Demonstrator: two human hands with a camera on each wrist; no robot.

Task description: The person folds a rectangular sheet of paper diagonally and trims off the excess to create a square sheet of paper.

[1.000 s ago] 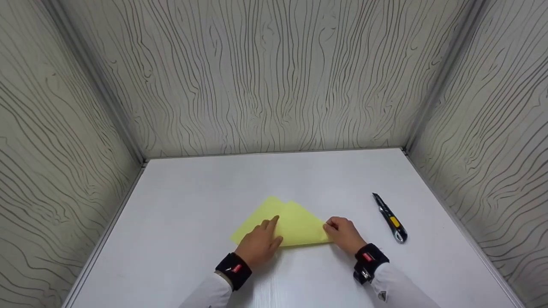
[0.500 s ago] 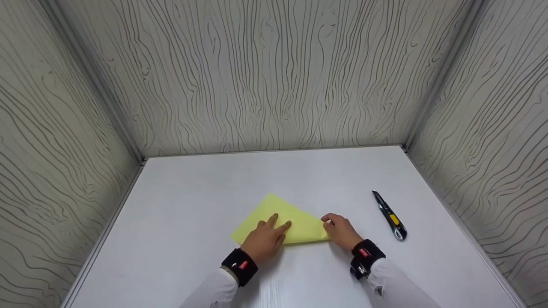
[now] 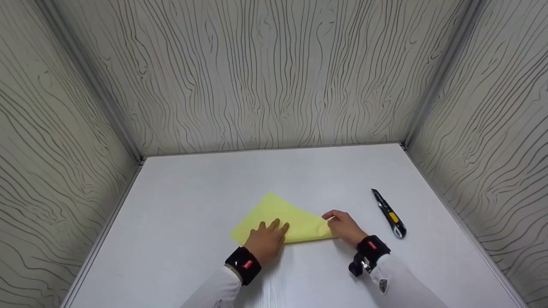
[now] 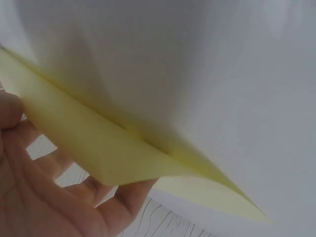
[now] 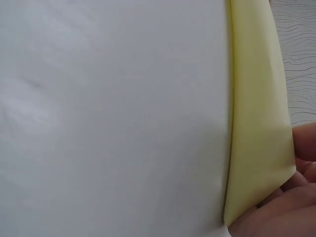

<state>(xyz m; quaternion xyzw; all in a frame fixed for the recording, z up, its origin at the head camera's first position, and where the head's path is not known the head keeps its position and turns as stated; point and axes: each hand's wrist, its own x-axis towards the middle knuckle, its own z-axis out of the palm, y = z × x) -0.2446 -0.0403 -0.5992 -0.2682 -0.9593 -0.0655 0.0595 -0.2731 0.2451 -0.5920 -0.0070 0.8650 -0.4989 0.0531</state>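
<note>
A folded sheet of yellow paper (image 3: 274, 208) lies on the white table, its peak toward the far side and its fold toward me. On its near left part rests my left hand (image 3: 265, 244), palm down with fingers spread. At the right corner, my right hand (image 3: 346, 226) pinches the paper between thumb and fingers. The left wrist view shows the paper's near edge (image 4: 94, 136) slightly raised, with the fingers (image 4: 132, 200) reaching onto it. In the right wrist view the folded edge (image 5: 259, 98) runs down to a slanted corner at the right fingers (image 5: 289, 207).
A black and yellow utility knife (image 3: 388, 214) lies to the right of the paper, beyond my right hand. Wood-grain patterned panels (image 3: 265, 77) enclose the white table (image 3: 192, 192) at the back and both sides.
The paper's two far peaks have come together into one. My left hand has shifted slightly right and its fingers have spread. The right hand stays at the right corner, its fingers moved slightly.
</note>
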